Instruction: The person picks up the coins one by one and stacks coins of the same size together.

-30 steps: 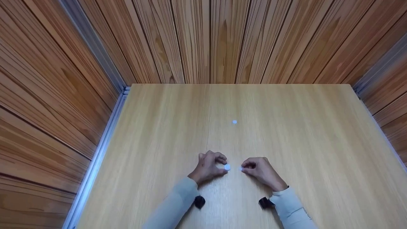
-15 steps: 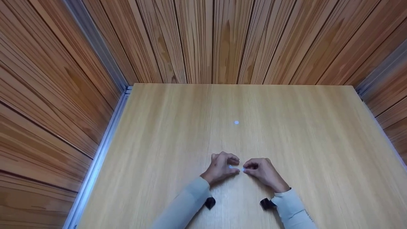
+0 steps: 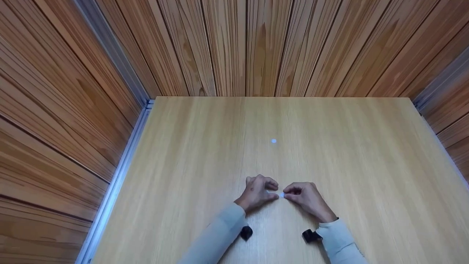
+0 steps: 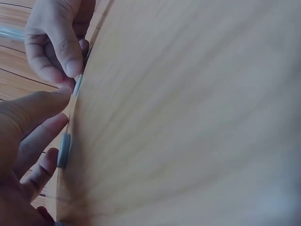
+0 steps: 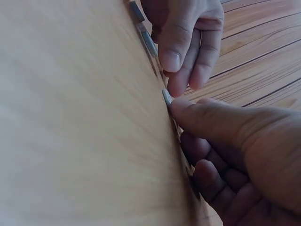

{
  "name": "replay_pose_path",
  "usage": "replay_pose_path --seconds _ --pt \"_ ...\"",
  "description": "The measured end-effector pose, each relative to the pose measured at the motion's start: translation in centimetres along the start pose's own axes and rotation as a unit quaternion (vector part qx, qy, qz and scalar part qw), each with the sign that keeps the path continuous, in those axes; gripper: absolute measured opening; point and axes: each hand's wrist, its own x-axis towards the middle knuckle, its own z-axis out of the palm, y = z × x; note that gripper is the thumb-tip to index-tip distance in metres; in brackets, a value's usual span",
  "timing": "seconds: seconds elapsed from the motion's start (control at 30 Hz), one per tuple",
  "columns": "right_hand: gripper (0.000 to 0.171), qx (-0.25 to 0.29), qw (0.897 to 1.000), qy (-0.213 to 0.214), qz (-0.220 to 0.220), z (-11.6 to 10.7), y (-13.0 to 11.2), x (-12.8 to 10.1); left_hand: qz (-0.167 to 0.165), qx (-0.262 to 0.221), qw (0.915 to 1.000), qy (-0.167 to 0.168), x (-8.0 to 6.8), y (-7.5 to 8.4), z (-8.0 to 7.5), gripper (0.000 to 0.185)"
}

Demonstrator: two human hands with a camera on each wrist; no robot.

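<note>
Both hands rest low on the wooden counter [image 3: 205,146], close to its near edge, their fingertips meeting over a small white disc [image 3: 281,195]. The left hand [image 3: 258,191] has its fingers curled, thumb and forefinger reaching toward the disc. The left wrist view shows a second pale disc [image 4: 63,150] lying flat on the counter under this hand's fingers, touching them; whether it is pinched I cannot tell. The right hand [image 3: 307,198] is also curled, and its thumb and forefinger pinch the white disc at the point where the 2 hands come together. In the right wrist view the disc [image 5: 167,97] is seen edge-on, tilted up off the counter against the tip of the right thumb, with the left hand's fingers [image 5: 176,47] just beside it. A third small white disc [image 3: 273,141] lies alone farther back, well apart from both hands. Wooden plank walls [image 3: 227,44] enclose the counter on 3 sides.
</note>
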Motion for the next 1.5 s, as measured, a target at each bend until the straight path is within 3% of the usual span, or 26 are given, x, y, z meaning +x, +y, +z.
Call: replay_pose_path --seconds 0.47,0.9,1.3,1.5 --pt "0.008 0.006 1.000 0.000 0.007 -0.2 0.1 -0.1 0.009 0.010 0.9997 -0.021 0.2 0.3 0.3 0.020" --pt "0.013 0.098 0.994 -0.015 0.038 -1.0 1.2 0.0 0.019 -0.001 0.9994 -0.030 0.5 0.5 0.6 0.017" --pt "0.020 0.112 0.988 0.002 0.103 -3.2 1.3 1.8 0.002 0.002 0.9993 -0.039 0.7 0.8 0.5 0.018" --pt "0.020 0.097 0.990 0.007 0.098 -4.1 1.0 3.4 -0.007 -0.001 0.9991 -0.041 0.8 0.8 0.5 0.016"
